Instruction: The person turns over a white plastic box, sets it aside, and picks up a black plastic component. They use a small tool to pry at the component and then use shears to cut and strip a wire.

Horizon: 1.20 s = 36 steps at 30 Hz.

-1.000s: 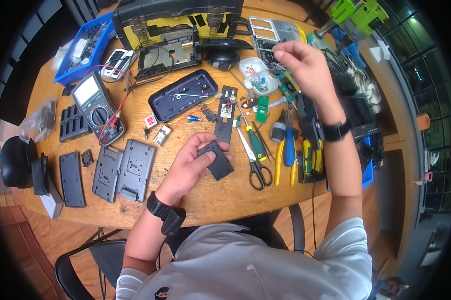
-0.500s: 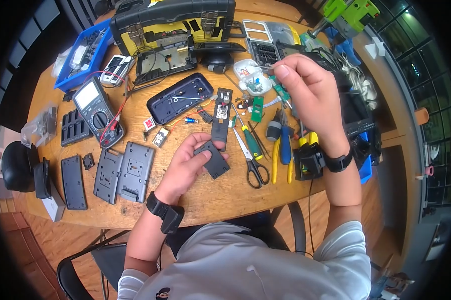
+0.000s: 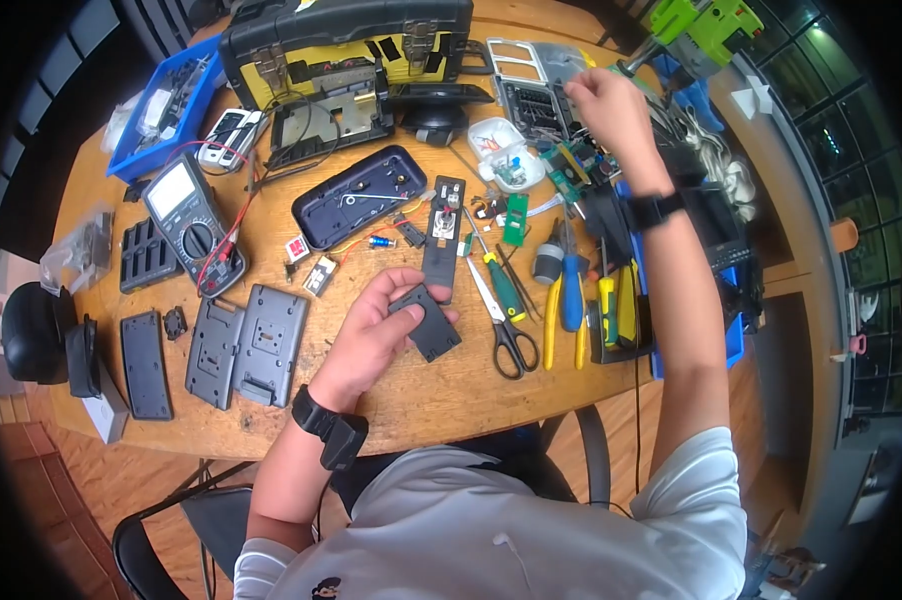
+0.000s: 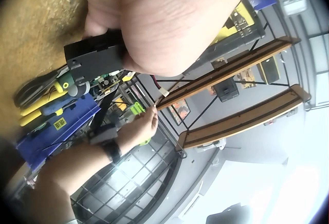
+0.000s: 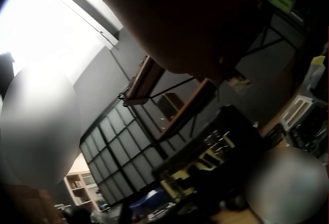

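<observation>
In the head view my left hand grips a black rectangular plastic case between thumb and fingers, over the table's near side. The left wrist view shows the case's notched end poking out beyond the palm. Just past it lies a long dark plastic part with a bare opening. My right hand is raised at the far right, above an organiser box. Its fingers are curled, and in the left wrist view a thin light-coloured piece sticks out of the pinched fingertips.
Scissors, a green screwdriver and yellow-and-blue pliers lie right of the left hand. A multimeter, a dark tray and hinged grey plates lie left. A toolbox stands behind; a white case holds small parts.
My right hand has swung toward the table's middle and nearer, then moved back out and away over the organiser box. My left hand keeps its grip on the black case.
</observation>
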Each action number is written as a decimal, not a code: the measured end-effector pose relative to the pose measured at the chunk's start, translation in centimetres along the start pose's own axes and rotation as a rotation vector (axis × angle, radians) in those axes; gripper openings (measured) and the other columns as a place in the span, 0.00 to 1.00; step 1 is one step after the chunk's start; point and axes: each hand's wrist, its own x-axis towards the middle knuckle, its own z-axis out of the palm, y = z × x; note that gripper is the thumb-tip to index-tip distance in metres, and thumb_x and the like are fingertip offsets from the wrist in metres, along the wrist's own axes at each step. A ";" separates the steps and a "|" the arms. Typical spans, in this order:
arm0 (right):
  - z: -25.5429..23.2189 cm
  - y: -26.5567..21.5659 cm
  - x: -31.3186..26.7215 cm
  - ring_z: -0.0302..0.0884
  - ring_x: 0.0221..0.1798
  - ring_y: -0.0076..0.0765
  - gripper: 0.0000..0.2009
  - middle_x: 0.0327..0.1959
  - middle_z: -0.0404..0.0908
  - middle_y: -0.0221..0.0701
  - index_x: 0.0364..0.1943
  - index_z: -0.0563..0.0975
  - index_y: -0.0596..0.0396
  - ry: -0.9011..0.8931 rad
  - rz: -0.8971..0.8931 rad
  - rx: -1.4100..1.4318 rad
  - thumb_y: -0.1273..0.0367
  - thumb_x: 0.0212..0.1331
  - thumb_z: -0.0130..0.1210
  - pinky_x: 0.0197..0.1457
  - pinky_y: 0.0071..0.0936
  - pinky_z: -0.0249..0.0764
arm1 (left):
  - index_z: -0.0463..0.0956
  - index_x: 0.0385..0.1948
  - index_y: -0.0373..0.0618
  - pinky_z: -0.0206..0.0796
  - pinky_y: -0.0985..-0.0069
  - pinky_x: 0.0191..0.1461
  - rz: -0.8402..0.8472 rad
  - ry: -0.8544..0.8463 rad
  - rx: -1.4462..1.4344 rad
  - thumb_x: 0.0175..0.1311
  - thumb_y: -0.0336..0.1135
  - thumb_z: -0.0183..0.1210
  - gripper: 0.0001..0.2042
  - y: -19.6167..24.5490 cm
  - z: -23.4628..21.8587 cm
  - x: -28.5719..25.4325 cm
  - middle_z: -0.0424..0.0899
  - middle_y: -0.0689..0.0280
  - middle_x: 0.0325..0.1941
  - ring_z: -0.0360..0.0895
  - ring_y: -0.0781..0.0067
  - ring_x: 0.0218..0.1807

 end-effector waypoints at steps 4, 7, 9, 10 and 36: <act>4.4 4.1 3.6 0.85 0.50 0.53 0.15 0.44 0.88 0.42 0.41 0.87 0.47 -0.072 0.207 -0.257 0.54 0.58 0.65 0.51 0.45 0.79 | 0.65 0.62 0.44 0.76 0.59 0.64 -0.011 0.017 -0.005 0.73 0.24 0.51 0.17 0.2 0.0 0.0 0.80 0.51 0.60 0.82 0.54 0.59; 6.8 4.7 4.3 0.85 0.54 0.51 0.15 0.47 0.88 0.39 0.43 0.88 0.47 -0.137 0.287 -0.314 0.55 0.59 0.62 0.57 0.46 0.75 | 0.65 0.62 0.44 0.76 0.59 0.64 0.009 0.016 -0.015 0.73 0.24 0.51 0.17 0.2 -0.2 0.0 0.80 0.51 0.60 0.82 0.54 0.59; 7.8 4.6 4.1 0.84 0.56 0.50 0.15 0.50 0.88 0.39 0.46 0.87 0.47 -0.166 0.340 -0.369 0.59 0.60 0.59 0.61 0.47 0.71 | 0.65 0.62 0.44 0.76 0.59 0.64 0.004 0.027 -0.018 0.73 0.24 0.51 0.17 0.4 -0.1 0.0 0.80 0.51 0.60 0.82 0.54 0.59; 8.1 4.5 4.0 0.84 0.56 0.50 0.15 0.50 0.88 0.39 0.46 0.87 0.47 -0.169 0.338 -0.370 0.59 0.60 0.59 0.61 0.47 0.71 | 0.65 0.62 0.44 0.76 0.59 0.64 0.000 0.031 -0.017 0.73 0.24 0.51 0.17 0.5 -0.1 0.0 0.80 0.51 0.60 0.82 0.54 0.59; 10.4 5.4 4.1 0.84 0.55 0.50 0.12 0.48 0.88 0.39 0.42 0.89 0.40 -0.239 0.192 -0.248 0.64 0.58 0.58 0.60 0.48 0.73 | 0.64 0.62 0.44 0.75 0.59 0.64 -0.013 0.008 0.000 0.73 0.24 0.51 0.18 0.2 -0.1 0.0 0.80 0.51 0.60 0.82 0.54 0.59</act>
